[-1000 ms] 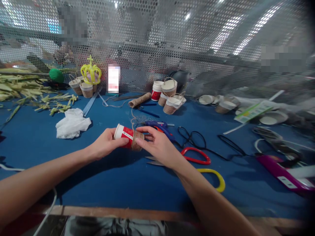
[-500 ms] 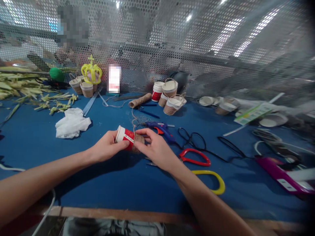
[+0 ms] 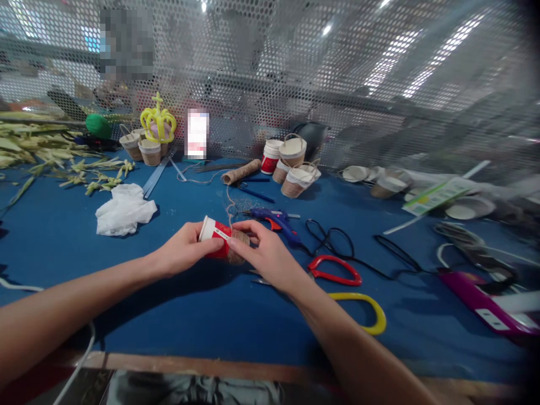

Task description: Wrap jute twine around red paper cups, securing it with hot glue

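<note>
A red and white paper cup lies tilted on its side between my hands, its rim towards the left. Brown twine is wound round its right end. My left hand is closed round the rim end, thumb along the near side. At the wound end, my right hand grips the cup with its thumb pressed on the twine's edge. From there a strand runs up to the twine roll behind. A blue glue gun lies just beyond my right hand, and scissors with red and yellow handles lie beneath that wrist.
Several twine-wrapped cups stand at the back. A crumpled white cloth and dried husks lie left. At right are a purple power strip and black cable. A perforated metal screen rises behind.
The cup has turned slightly in my hands, and its printed label sits a little higher. Both hands keep their hold in nearly the same place.
</note>
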`<state>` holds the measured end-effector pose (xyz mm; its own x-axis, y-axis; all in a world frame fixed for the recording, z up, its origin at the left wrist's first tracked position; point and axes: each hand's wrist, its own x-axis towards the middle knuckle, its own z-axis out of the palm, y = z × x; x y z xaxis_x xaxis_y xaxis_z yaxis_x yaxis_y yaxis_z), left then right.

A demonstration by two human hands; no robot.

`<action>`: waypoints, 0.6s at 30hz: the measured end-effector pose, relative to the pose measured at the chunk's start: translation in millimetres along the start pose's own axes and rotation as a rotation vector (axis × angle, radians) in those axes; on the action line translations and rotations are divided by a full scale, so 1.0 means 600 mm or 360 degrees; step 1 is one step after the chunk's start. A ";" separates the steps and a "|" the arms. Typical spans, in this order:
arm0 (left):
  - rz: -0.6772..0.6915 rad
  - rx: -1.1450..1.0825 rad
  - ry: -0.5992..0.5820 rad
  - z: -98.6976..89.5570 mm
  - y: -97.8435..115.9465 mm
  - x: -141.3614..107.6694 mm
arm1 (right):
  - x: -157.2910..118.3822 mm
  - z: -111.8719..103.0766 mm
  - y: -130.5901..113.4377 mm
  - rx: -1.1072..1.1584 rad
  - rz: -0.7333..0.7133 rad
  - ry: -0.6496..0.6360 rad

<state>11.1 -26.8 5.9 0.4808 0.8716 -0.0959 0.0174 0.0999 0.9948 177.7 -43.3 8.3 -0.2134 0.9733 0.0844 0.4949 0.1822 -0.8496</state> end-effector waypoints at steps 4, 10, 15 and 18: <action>-0.0029 -0.0014 0.0011 0.001 0.000 -0.001 | 0.003 0.004 0.005 0.0033 0.0039 0.0027; -0.0135 -0.0245 0.0058 -0.003 -0.004 0.005 | 0.002 0.000 0.001 0.0101 0.0085 -0.0002; -0.0186 -0.0334 0.0115 -0.003 -0.005 0.006 | -0.003 -0.005 -0.009 0.0009 0.0038 0.0076; -0.0200 -0.0290 0.0148 0.000 -0.002 0.004 | -0.006 -0.001 -0.012 -0.0016 0.0039 0.0063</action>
<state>12.1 -24.6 4.4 0.4020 0.8864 -0.2294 -0.0904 0.2878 0.9534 175.8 -48.1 14.3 -0.1676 0.9822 0.0844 0.5082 0.1594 -0.8463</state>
